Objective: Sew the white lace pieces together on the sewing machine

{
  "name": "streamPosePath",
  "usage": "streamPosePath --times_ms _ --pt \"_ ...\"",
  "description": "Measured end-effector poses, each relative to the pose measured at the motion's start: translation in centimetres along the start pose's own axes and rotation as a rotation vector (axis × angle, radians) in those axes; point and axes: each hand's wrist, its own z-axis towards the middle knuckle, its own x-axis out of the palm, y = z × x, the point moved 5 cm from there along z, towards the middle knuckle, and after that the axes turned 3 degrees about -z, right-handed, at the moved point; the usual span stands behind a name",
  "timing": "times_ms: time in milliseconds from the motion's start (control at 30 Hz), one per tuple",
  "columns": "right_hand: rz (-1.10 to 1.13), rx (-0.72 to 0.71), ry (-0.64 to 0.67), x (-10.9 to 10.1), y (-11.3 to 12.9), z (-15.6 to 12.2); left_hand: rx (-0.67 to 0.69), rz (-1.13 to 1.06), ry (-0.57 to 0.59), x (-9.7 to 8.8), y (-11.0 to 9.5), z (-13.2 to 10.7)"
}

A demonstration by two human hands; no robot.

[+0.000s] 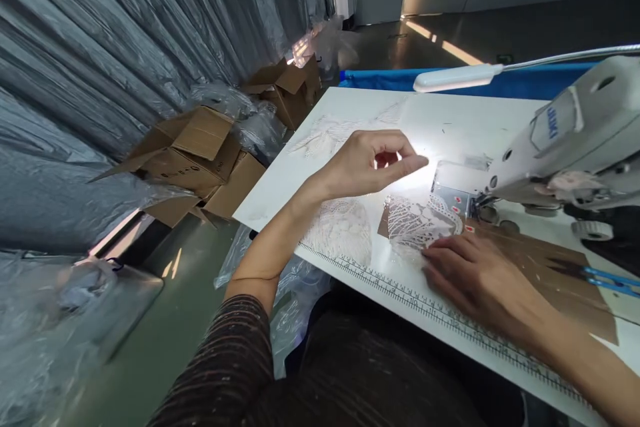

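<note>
I see sewing machine [575, 140] on right of table [477, 123], lace [415, 223] just left, ruler [395, 288] along near edge, boxes [193, 153] beyond left edge.

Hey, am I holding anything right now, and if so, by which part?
Your right hand touches the lace piece at its near edge; whether it grips, I can't tell. Your left hand is raised, with nothing visible in its grasp.

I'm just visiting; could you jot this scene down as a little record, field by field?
Machine: sewing machine, picture right
Left hand: raised over the white table; whether its grip holds anything is unclear
Right hand: at the near edge of a white lace piece
More lace: white lace pile beside the left forearm
Light: white lamp above the table
Floor: open cardboard boxes
</note>
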Motion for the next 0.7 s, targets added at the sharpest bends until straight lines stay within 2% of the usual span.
streamPosePath --times_ms 67,133,200,300,400,500,600,700 --pt "0.010 -0.015 0.001 -0.2 0.9 0.2 -0.029 0.116 0.164 -0.5 -0.4 -1.3" --pt "0.003 0.001 -0.041 -0.1 1.4 0.5 -0.098 0.255 0.291 -0.7 0.0 -3.0" --pt "-0.034 0.027 -0.075 0.5 1.6 1.0 -0.216 0.394 0.347 -0.7 1.3 -4.9" --pt "-0.071 0.024 -0.076 2.1 1.7 2.6 -0.383 0.539 0.358 0.1 3.9 -7.8" --pt "-0.032 -0.004 -0.057 3.4 1.7 5.0 -0.394 0.527 0.257 0.7 5.2 -9.4" --pt "0.034 -0.011 -0.083 3.3 1.4 7.0 -0.332 0.390 0.117 0.2 4.7 -9.6" --pt "0.119 0.022 -0.152 1.6 1.0 7.5 -0.288 0.266 0.016 -0.9 3.4 -9.0" --pt "0.278 0.158 -0.184 -0.5 0.4 6.3 -0.195 0.227 -0.044 -1.1 2.2 -7.8"
